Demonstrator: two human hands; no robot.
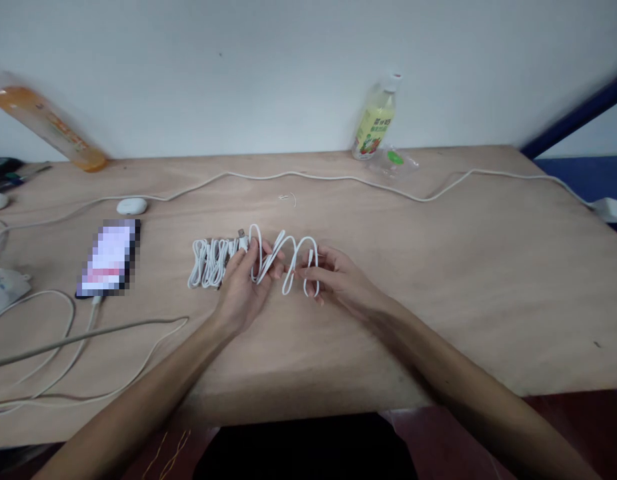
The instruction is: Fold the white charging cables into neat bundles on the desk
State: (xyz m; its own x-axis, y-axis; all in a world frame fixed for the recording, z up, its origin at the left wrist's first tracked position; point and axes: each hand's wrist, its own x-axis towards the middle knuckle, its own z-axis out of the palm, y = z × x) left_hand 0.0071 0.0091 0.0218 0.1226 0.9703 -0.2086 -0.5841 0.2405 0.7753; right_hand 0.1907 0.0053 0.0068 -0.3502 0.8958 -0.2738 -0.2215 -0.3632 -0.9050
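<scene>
A white USB cable hangs in loose loops between my two hands, above the middle of the table. My left hand is closed on its left end, where a USB plug sticks up past the thumb. The fingers of my right hand pinch the other end near a small white connector. Just left of my left hand lie several coiled white cables side by side, partly hidden by that hand. Beyond the hands, small white twist ties rest on the wood.
A phone with a plugged-in cord lies left, near a white earbud case. A long white cord crosses the table's back. Bottles of orange drink and yellow drink stand by the wall, the latter beside a clear plastic wrapper.
</scene>
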